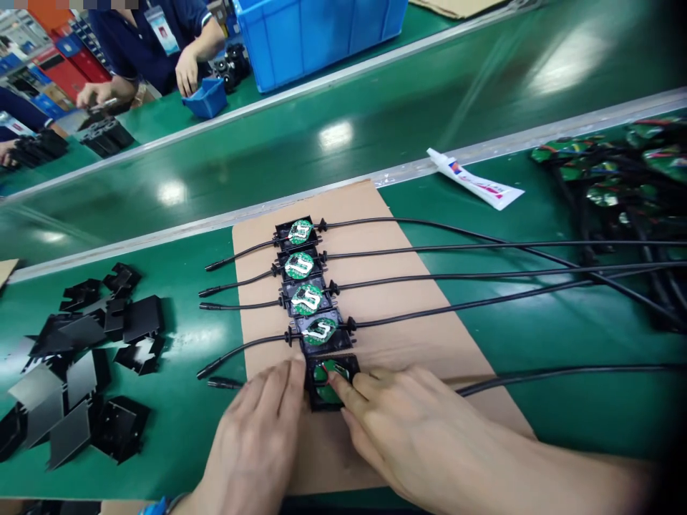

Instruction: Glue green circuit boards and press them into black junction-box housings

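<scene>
Landmark: a brown cardboard sheet (354,204) lay on the green bench (187,265), and the places below were taken from it.
Box in hand: the nearest black box (310,393) sat on the sheet, at the near end of a row, with a green circuit board (325,393) inside.
Left hand: the left hand (257,429) reached over the sheet's left edge, fingers close together, tips against the box's left side; whether they gripped it, I could not tell.
Right hand: the right hand (413,422) lay across the sheet's right part, index finger stretched out onto the board and the other fingers bent; I could not tell whether the thumb pinched the box.
Other boxes: four more black boxes (338,342) ran up the sheet, each holding a green board with a white streak on top.
Cables: black cables (456,248) led off the sheet to the right; short leads with plugs (209,306) stuck out past its left edge.
Right of the sheet: a white tube (477,180), then a heap of boards and wires (617,179).
Left of the sheet: scattered black covers (80,372).
Beyond the sheet: a large blue bin (322,36) and a co-worker's hand (187,70) at a small blue tray (207,100).
</scene>
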Motion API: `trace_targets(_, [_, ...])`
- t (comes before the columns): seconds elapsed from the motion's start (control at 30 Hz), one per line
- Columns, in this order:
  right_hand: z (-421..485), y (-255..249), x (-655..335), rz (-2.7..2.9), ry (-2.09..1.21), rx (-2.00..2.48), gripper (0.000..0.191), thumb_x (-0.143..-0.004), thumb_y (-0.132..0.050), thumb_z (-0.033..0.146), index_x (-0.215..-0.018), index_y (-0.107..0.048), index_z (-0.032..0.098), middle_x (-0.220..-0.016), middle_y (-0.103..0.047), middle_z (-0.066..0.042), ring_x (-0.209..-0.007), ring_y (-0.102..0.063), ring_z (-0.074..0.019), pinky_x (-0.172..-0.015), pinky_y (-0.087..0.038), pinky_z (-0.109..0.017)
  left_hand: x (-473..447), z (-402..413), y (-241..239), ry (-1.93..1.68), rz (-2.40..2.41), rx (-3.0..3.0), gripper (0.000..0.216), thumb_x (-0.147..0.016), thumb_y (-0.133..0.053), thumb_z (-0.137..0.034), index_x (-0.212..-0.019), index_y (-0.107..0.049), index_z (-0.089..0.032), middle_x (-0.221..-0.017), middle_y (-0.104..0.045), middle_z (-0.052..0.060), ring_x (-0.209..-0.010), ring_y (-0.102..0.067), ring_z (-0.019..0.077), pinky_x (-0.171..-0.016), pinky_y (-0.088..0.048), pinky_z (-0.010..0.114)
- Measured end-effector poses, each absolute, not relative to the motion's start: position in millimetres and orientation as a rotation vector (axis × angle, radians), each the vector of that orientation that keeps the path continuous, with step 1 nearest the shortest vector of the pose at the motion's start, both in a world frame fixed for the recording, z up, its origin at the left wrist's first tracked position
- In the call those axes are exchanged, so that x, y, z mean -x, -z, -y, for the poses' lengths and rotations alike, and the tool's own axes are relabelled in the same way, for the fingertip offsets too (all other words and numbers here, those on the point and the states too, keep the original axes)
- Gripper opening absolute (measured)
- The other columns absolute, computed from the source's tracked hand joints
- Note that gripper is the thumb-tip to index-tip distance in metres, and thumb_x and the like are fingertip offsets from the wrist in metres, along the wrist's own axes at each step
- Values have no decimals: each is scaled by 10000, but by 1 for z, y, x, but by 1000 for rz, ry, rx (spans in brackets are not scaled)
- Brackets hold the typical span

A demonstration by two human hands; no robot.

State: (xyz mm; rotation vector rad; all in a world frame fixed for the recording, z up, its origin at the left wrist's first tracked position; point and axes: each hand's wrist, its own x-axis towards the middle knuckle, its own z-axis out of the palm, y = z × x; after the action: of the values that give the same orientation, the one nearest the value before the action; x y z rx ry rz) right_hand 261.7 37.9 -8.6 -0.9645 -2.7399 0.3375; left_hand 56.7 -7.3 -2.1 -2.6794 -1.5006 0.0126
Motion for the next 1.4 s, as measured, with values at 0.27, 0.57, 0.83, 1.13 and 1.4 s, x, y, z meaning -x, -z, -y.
trace_targets(0.27, [-49, -9, -274, 2727, -833, 1104, 211, -807, -538, 212, -1009, -588, 174, -791, -674, -39, -647, -635, -209, -529, -401, -300, -69, 29, 17, -55, 1385, 2639, 518, -817, -353, -24, -1317, -488, -6, -1259, -601, 243, -1079, -640, 336, -816, -575, 388])
trace_targets(0.57, [-56, -24, -283, 2675, -1030, 1319, 51, -770, -525, 146, -792, -528, 192, -708, -621, -19, -593, -573, -154, -496, -332, -241, -68, 2, -5, 413, 1546, 2933, 257, -936, -447, -165, -1149, -589, -132, -1094, -661, 112, -943, -636, 242, -815, -545, 372])
trace_targets(0.83, [-54, 2, -291, 2710, -978, 873, 162, -896, -419, 115, -838, -562, 165, -799, -600, -52, -697, -533, -163, -598, -387, -270, -67, -1, 32, 615, 1439, 3114, 141, -925, -467, -87, -928, -586, -163, -1142, -646, 34, -858, -586, 147, -931, -361, 347])
trace_targets(1.13, [-49, 40, -302, 2642, -427, 809, 199, -855, -408, 17, -750, -504, 156, -743, -497, -47, -678, -401, -169, -563, -295, -303, -68, -1, 27, 566, 1364, 3081, 307, -922, -389, -86, -1136, -597, -154, -1182, -645, 51, -1020, -566, 161, -957, -275, 339])
trace_targets(1.4, [-49, 20, -288, 2852, -386, 823, 171, -846, -437, 55, -747, -499, 181, -717, -489, -39, -659, -423, -190, -453, -177, -309, -86, -3, 21, 435, 1373, 2928, 358, -917, -336, -145, -1107, -637, -110, -928, -662, 68, -834, -530, 208, -863, -323, 360])
